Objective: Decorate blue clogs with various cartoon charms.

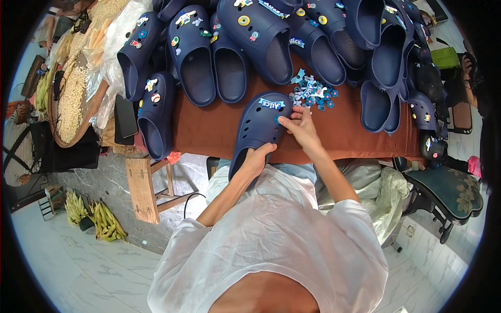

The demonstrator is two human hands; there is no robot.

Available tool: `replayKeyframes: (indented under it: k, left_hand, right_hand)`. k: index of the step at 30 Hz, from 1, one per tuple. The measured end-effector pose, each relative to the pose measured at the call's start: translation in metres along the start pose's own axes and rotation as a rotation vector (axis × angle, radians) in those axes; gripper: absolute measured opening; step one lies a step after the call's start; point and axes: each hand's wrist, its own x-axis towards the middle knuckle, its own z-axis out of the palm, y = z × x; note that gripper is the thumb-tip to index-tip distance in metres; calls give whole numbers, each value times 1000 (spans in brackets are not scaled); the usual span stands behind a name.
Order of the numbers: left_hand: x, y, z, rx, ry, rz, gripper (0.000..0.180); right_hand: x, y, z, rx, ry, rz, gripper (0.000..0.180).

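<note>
Fixing a small blue charm [276,119] onto a perforated navy foam clog [260,128], mid-frame, seemed the step as the left hand [256,159] clasped its opening's edge, the right hand [301,128] pinched around the charm, and firm thumb pressure was probably needed next.

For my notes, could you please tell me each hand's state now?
Left hand: closed, holding a navy clog.
Right hand: touching a small blue charm; whether gripping, unclear.

Navy clog [261,117], blue and white charms [314,93], brown tablecloth [368,142], white shirt [284,229], teal chair [436,185] with tan flowers [467,196]
</note>
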Motion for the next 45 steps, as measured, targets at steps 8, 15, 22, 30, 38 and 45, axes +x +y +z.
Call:
replayKeyframes:
  k: [8, 15, 22, 30, 38, 45]
  left_hand:
    - [-5, 21, 20, -193, 97, 109, 42]
    - [-28, 15, 19, -144, 121, 195, 41]
    - [-32, 8, 14, -171, 143, 183, 28]
    - [-25, 15, 21, -141, 150, 198, 34]
    - [-17, 4, 22, 115, 221, 164, 31]
    - [-21, 0, 23, 64, 185, 279, 23]
  right_hand:
    - [-8, 48, 4, 17, 131, -379, 33]
    - [-14, 36, -56, -346, 326, -500, 13]
    - [-12, 31, -49, -721, 300, -734, 19]
    - [-7, 21, -40, -551, 305, -681, 16]
    - [-45, 24, 19, -377, 261, -851, 18]
    - [-56, 28, 27, -454, 277, -1028, 20]
